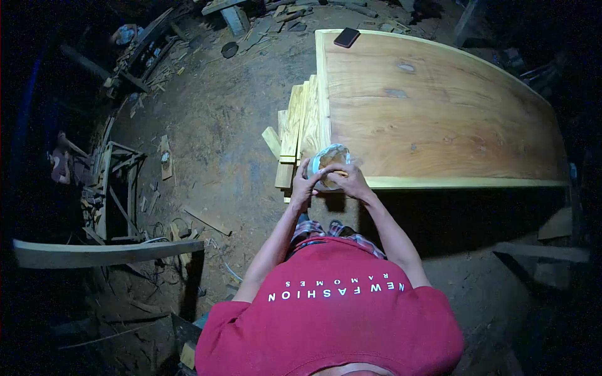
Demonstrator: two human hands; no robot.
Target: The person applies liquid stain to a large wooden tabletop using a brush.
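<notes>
In front of my chest is a round, see-through tub (331,155) with a pale bluish rim and something brownish in it. My left hand (303,187) is closed around the tub's near left side, its thumb along the rim. My right hand (352,182) is at the right side of the tub, fingers bent in a pinch over the near rim. What lies between those fingertips is too small to make out. Just beyond the hands is the corner of a large wooden panel (451,119) with a pale edging strip.
A dark phone (347,37) lies on the panel's far left corner. Stacked pale boards (291,135) stick out along its left side. Wood scraps and a loose plank (207,220) litter the dirt floor. A curved beam (106,254) stands at left; another person (61,164) is at far left.
</notes>
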